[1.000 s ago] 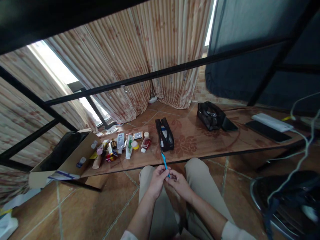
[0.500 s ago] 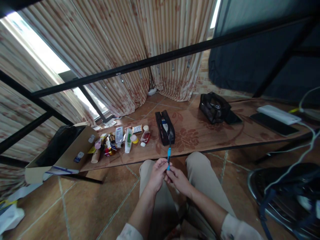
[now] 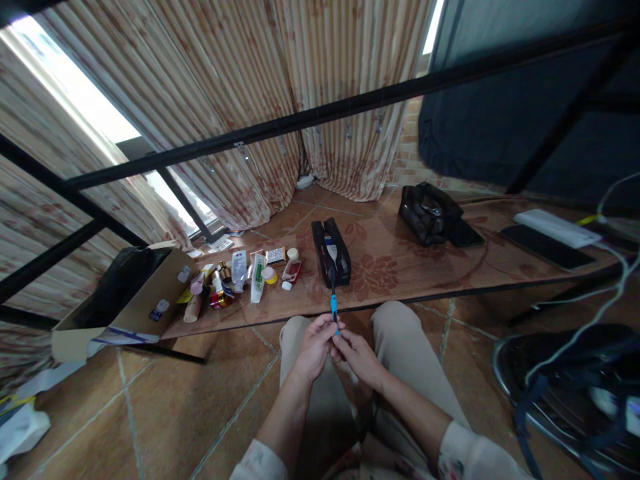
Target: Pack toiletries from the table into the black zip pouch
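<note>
Here, slender blue tool point(image 3: 334, 304) (straight) in both hands point(image 3: 315, 347) point(image 3: 357, 355), oblong pouch point(image 3: 343, 264)

The bare left hand point(image 3: 315, 347) and bare right hand point(image 3: 357, 355) hold a slim blue-handled tool point(image 3: 335, 309) near an oblong black pouch point(image 3: 344, 272).

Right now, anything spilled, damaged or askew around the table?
No spill or damage visible. Only untidy: small tubes and bottles lie at mixed angles beside the cardboard box, and a white cable droops loosely past the table's front edge at the right.
</note>
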The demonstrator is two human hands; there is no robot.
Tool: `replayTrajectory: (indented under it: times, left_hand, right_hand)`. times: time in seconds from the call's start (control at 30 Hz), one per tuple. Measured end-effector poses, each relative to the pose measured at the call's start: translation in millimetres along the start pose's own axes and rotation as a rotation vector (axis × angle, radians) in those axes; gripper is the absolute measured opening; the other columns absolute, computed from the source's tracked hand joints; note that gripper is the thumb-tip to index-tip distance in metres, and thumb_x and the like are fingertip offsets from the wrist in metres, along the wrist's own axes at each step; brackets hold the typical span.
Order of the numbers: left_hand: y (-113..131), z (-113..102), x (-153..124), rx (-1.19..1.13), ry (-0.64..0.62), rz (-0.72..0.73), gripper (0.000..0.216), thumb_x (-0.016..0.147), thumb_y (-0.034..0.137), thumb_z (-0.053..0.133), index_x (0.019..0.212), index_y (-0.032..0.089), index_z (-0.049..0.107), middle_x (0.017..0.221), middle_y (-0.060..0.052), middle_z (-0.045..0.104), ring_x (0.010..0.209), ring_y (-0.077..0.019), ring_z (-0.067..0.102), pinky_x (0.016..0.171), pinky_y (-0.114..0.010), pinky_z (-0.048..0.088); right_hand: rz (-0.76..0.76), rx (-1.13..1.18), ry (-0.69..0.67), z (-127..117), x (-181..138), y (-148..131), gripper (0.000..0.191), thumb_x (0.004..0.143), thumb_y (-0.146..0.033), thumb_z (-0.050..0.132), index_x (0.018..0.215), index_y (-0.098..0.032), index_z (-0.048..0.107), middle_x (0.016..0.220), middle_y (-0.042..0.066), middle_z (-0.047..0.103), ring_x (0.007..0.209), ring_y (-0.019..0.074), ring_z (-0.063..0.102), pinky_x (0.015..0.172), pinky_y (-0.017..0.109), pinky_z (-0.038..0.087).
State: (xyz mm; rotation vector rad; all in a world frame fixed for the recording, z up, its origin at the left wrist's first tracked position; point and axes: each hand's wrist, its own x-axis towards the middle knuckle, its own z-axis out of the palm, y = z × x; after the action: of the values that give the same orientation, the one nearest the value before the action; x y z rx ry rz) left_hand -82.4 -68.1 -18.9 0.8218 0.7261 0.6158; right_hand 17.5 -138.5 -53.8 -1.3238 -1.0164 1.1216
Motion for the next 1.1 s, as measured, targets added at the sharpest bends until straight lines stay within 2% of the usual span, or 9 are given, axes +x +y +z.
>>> replayTrajectory:
  times: [0.17,0.33,0.67,1.1]
  left_hand:
    - [4.2,1.8,-3.7,-0.017,-0.059,0.014,0.032,0.068,0.032,0.078,0.090,0.015,0.063,0.097,-0.006,0.069,0.048,-0.0069,0.053,0.042,-0.023,0.042]
    - [6.4,3.5,-5.6,-0.015,-0.068,0.006,0.033,0.067,0.033,0.078,0.091,0.014,0.063,0.096,-0.006,0.069,0.046,-0.0066,0.052,0.042,-0.023,0.042]
    - [3.7,-2.0,-1.1,-0.034,-0.059,0.029,0.027,0.069,0.025,0.076,0.091,0.014,0.066,0.095,-0.008,0.069,0.068,-0.0120,0.060,0.052,-0.019,0.044]
    - [6.5,1.0,-3.0,-0.124,-0.037,0.009,0.027,0.074,0.032,0.074,0.090,0.013,0.065,0.090,-0.007,0.069,0.081,-0.0169,0.065,0.058,-0.021,0.044]
  right_hand:
    - [0.027,0.076,0.010,-1.3,2.0,1.5,0.050,0.088,-0.065,0.044,0.073,-0.018,0.056,0.064,0.000,0.060,0.057,0.0124,0.056,0.057,0.026,0.043]
    - [0.045,0.118,0.025,-1.0,1.7,1.8,0.050,0.086,-0.066,0.047,0.074,-0.018,0.056,0.065,0.000,0.060,0.056,0.0116,0.054,0.056,0.025,0.042]
    - [0.029,0.105,0.049,-0.5,1.0,4.0,0.045,0.086,-0.061,0.051,0.076,-0.018,0.057,0.067,0.000,0.060,0.059,0.0120,0.055,0.059,0.026,0.043]
    - [0.013,0.123,0.070,0.0,0.7,4.9,0.041,0.086,-0.058,0.053,0.078,-0.018,0.058,0.067,0.000,0.060,0.059,0.0119,0.054,0.058,0.026,0.041]
